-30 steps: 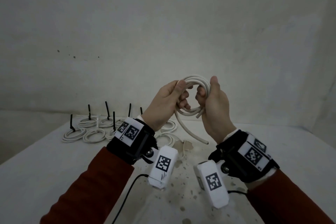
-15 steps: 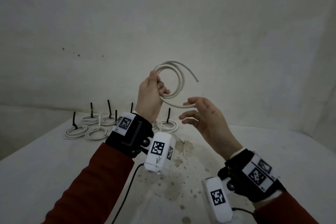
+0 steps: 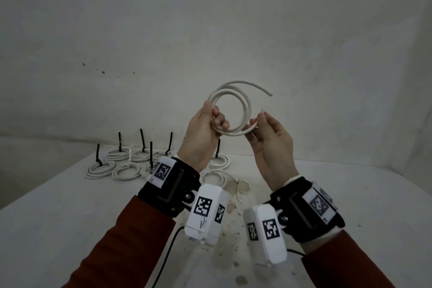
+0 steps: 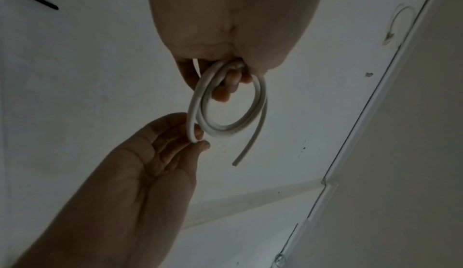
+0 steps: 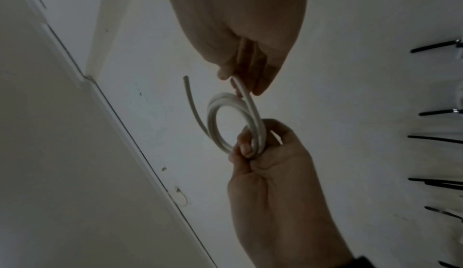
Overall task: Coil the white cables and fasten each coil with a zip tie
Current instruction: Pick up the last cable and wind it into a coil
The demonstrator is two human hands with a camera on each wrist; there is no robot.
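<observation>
Your right hand [image 3: 272,145], open a moment ago, now pinches the white cable [image 3: 243,110] end while your left hand [image 3: 203,133] grips the coil, so coiling resumes.

1 white round cable [image 3: 243,110] is being held up, wound into approx. 2 turns, w/ 2 free ends being shown. 2 bare hands are being seen on it: left hand [image 3: 201,133], right hand [image 3: 271,147]. Approx. 8 flat white cable coils [image 3: 100,168] are being counted on 1 pale stained table [image 3: 58,217]; a few are being part-hidden by the left wrist, so qty isn't certain. 6 upright black plastic zip ties [image 3: 120,141] are being counted among them. 2 white marker-tagged wrist cameras [image 3: 205,213] and 2 black wrist straps [image 3: 173,184] are being worn.
</observation>
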